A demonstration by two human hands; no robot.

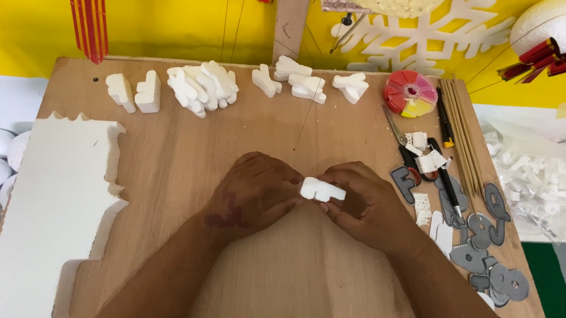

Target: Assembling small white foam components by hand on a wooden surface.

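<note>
- Foam cutout, a small white piece, sits right between both hands over the wooden board.
- left hand pinches one end of it, fingers curled.
- right hand grips the other end the same way.
- grey cutout shapes and scissors lie just right of the right hand.
- more white foam pieces are lined up beyond both hands.
- big foam sheet is off left of the left hand.

We see a white foam piece, matt and finely grainy, pinched between our fingertips. Beneath the grip, the wooden board looks bare, smooth and dull. Left of the grip, a foam sheet has rough-cut edges. Right of it, grey letter templates look flat and matt.
</note>
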